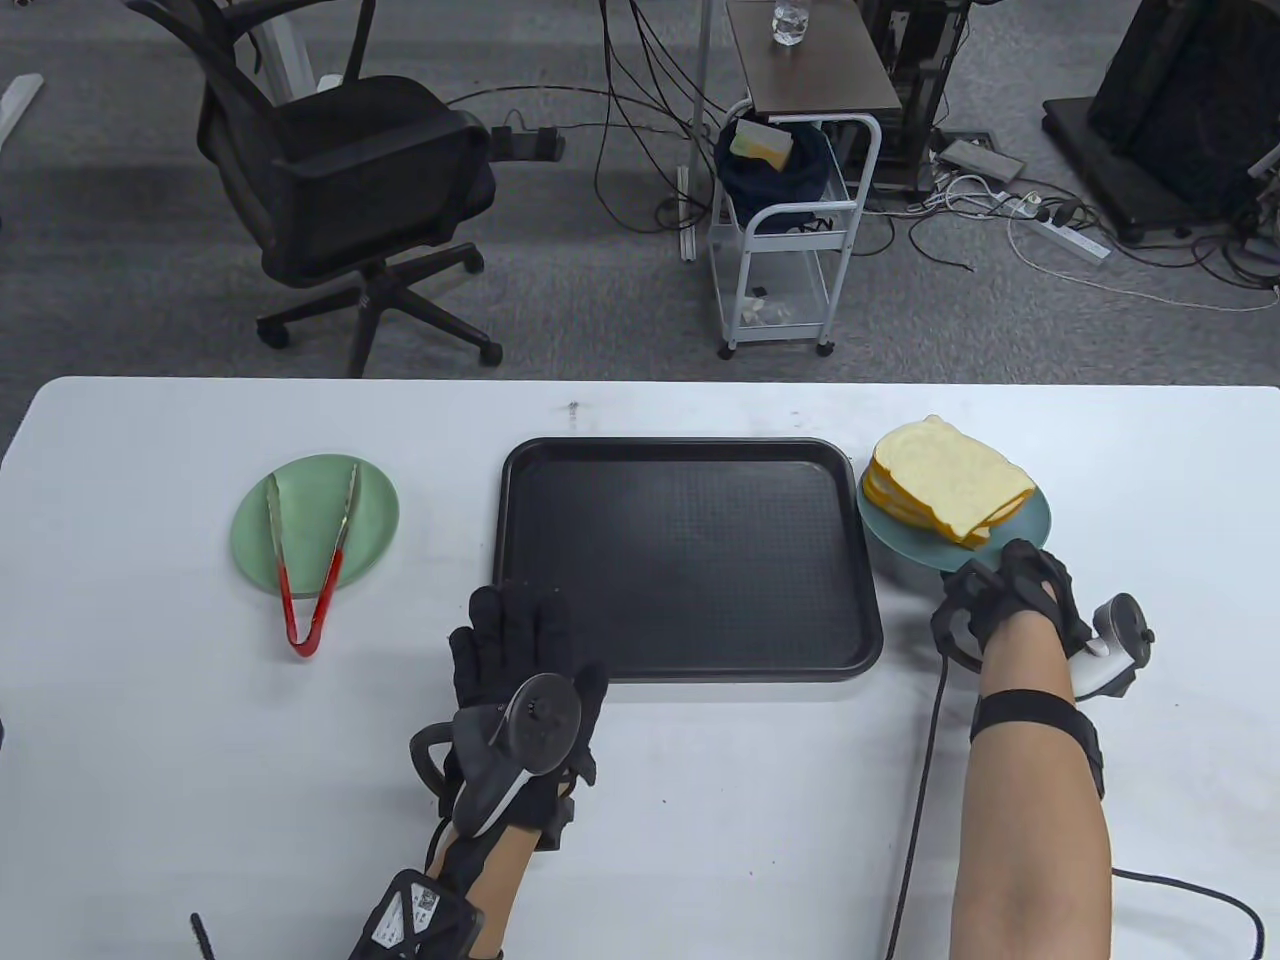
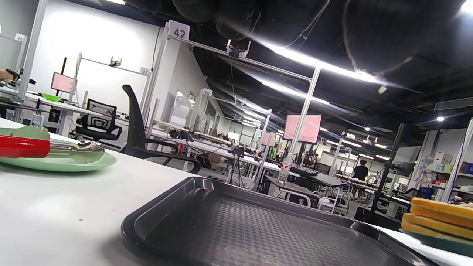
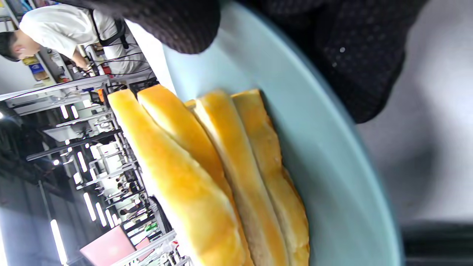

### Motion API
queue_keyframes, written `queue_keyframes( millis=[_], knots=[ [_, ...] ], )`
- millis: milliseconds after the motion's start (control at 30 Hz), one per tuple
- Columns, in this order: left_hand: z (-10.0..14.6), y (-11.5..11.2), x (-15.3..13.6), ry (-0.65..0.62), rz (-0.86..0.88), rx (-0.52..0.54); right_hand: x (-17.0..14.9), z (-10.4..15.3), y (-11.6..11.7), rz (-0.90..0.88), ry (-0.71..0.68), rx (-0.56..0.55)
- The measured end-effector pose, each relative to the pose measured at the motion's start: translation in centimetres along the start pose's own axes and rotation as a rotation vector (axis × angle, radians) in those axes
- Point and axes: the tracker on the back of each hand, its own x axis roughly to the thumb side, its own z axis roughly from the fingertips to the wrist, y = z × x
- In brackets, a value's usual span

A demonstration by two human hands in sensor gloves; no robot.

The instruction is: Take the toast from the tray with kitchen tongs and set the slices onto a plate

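Observation:
The black tray lies empty in the middle of the table, seen close up in the left wrist view. Several slices of toast are stacked on a blue plate just right of it. My right hand grips that plate's near rim; the right wrist view shows a gloved thumb on the plate beside the toast. Red-handled tongs lie across a green plate at the left. My left hand rests flat, fingers straight, on the tray's near left corner.
Beyond the table's far edge stand an office chair and a white cart, with cables on the floor. White table surface lies between the green plate and the tray. A cable runs along my right forearm.

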Motion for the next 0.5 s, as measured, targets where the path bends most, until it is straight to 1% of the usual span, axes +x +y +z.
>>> queue_keyframes(
  millis=[133,200,300,433,500],
  knots=[
    [0.1,0.0,0.0,-0.001,0.005,0.001,-0.8,-0.8,-0.7,0.005,0.029,-0.031],
    [0.1,-0.1,0.0,-0.003,0.008,-0.003,-0.8,-0.9,-0.9,-0.018,0.032,-0.012],
    [0.2,0.0,0.0,-0.003,0.016,-0.006,-0.4,-0.4,-1.1,-0.069,0.003,0.013],
    [0.3,-0.1,0.0,0.001,0.036,-0.016,0.9,0.7,-2.0,0.000,-0.119,0.063],
    [0.3,-0.1,0.0,-0.001,0.037,-0.021,1.2,1.3,-2.7,0.031,-0.129,0.072]
  ],
)
